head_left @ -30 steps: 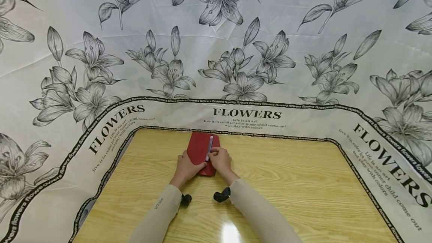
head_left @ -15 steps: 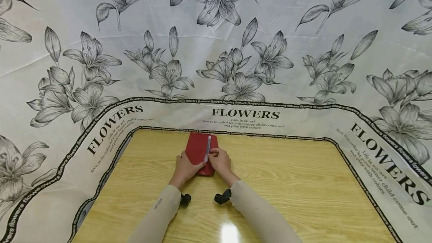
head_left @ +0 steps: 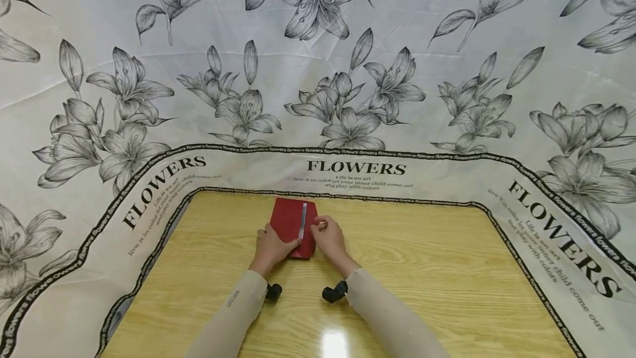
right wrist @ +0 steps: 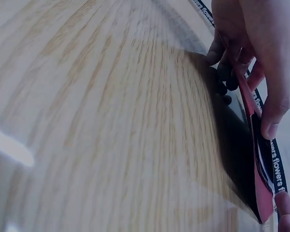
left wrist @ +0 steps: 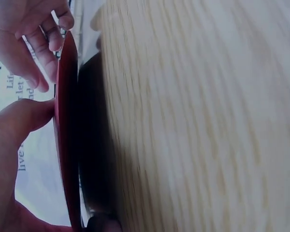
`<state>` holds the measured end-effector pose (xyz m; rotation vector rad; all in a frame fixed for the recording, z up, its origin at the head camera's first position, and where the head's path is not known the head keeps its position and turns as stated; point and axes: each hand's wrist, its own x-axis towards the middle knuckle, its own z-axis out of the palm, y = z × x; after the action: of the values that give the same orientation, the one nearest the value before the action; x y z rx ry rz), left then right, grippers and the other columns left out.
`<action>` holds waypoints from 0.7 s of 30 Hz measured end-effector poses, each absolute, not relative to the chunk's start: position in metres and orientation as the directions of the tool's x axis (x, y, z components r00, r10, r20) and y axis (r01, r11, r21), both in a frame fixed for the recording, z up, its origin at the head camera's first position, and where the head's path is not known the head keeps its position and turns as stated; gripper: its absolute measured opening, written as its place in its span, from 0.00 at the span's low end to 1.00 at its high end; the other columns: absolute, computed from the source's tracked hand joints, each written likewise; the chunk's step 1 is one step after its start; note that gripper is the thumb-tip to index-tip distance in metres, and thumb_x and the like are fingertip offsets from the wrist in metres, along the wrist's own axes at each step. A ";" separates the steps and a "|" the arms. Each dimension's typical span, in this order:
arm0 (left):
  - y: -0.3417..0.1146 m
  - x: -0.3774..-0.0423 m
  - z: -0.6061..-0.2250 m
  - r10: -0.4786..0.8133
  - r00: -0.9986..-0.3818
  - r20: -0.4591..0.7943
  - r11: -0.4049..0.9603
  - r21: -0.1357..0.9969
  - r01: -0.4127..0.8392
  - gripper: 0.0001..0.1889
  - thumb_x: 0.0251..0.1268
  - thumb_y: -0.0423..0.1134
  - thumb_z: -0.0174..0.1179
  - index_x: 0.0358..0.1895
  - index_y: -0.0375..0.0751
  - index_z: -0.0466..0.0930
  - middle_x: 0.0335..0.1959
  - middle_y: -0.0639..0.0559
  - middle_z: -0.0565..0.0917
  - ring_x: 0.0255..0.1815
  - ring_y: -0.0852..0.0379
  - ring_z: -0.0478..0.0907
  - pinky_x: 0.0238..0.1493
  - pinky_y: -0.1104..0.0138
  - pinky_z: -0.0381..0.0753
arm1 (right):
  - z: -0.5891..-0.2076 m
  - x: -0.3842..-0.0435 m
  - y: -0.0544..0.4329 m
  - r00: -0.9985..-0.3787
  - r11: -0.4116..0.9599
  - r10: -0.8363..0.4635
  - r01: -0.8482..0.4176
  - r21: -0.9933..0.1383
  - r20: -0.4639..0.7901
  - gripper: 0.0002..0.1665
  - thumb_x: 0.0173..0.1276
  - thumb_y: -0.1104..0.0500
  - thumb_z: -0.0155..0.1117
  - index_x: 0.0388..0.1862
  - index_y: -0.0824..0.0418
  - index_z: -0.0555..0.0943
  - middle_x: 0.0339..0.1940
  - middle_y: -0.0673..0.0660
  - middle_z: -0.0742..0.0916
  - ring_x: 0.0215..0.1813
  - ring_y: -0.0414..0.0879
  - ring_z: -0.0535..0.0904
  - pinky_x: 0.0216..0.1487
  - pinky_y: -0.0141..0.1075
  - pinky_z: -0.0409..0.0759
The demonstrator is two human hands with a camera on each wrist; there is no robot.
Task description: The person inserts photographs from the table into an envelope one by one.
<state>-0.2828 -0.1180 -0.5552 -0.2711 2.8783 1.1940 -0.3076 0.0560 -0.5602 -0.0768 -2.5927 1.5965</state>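
A red paper envelope (head_left: 287, 219) is held slightly above the far part of the table, a narrow pale strip (head_left: 302, 224) running lengthwise on it. My left hand (head_left: 269, 248) grips its near left side; the right wrist view shows the thumb on top of the envelope (right wrist: 263, 200) and fingers beneath. Beside the right edge is my right hand (head_left: 330, 239), fingers loosely bent with nothing visible between them. In the left wrist view, the right hand's fingers (left wrist: 41, 41) hang by the envelope's edge; whether they touch it I cannot tell.
The wood-grain table (head_left: 422, 280) extends to both sides and toward me. A white cloth printed with flowers (head_left: 358, 175) borders its back and sides. Black wrist mounts (head_left: 334, 291) sit at both cuffs.
My right hand has come off the pale strip and shifted a little to the right, its fingers loosening. The left hand keeps its grip. The view has turned slightly right.
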 end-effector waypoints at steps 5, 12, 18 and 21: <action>-0.114 -0.281 -0.555 -0.184 -0.980 -0.080 0.749 0.634 -0.193 0.55 0.58 0.63 0.77 0.71 0.21 0.63 0.59 0.26 0.71 0.61 0.32 0.70 0.64 0.42 0.75 | -0.559 -0.304 0.065 -0.995 0.463 0.082 -0.018 -0.886 0.063 0.20 0.77 0.60 0.69 0.64 0.65 0.84 0.42 0.59 0.89 0.39 0.49 0.84 0.38 0.41 0.82; -0.113 -0.281 -0.556 -0.203 -0.977 -0.060 0.826 0.527 -0.203 0.58 0.55 0.67 0.76 0.71 0.20 0.64 0.62 0.26 0.69 0.64 0.32 0.67 0.68 0.41 0.69 | -0.554 -0.300 0.082 -0.995 0.461 0.070 -0.032 -0.887 0.073 0.21 0.78 0.59 0.68 0.66 0.66 0.83 0.44 0.60 0.89 0.38 0.48 0.84 0.39 0.42 0.82; -0.114 -0.280 -0.555 -0.193 -0.979 -0.058 0.856 0.478 -0.197 0.59 0.56 0.70 0.75 0.71 0.20 0.65 0.63 0.26 0.69 0.63 0.34 0.66 0.68 0.42 0.68 | -0.547 -0.297 0.098 -0.994 0.479 0.064 -0.044 -0.877 0.085 0.21 0.78 0.60 0.68 0.66 0.66 0.82 0.45 0.60 0.89 0.38 0.49 0.82 0.38 0.41 0.79; -0.115 -0.281 -0.555 -0.189 -0.980 -0.059 0.864 0.464 -0.195 0.60 0.56 0.73 0.73 0.72 0.20 0.65 0.63 0.26 0.69 0.63 0.34 0.66 0.68 0.42 0.66 | -0.544 -0.296 0.105 -0.993 0.485 0.056 -0.067 -0.872 0.107 0.21 0.79 0.60 0.67 0.66 0.65 0.82 0.45 0.60 0.89 0.39 0.49 0.81 0.38 0.41 0.78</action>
<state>-0.2813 -0.1150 -0.5552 -0.3115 3.0218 0.7541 -0.2961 0.1048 -0.5441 0.0103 -2.6010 1.5359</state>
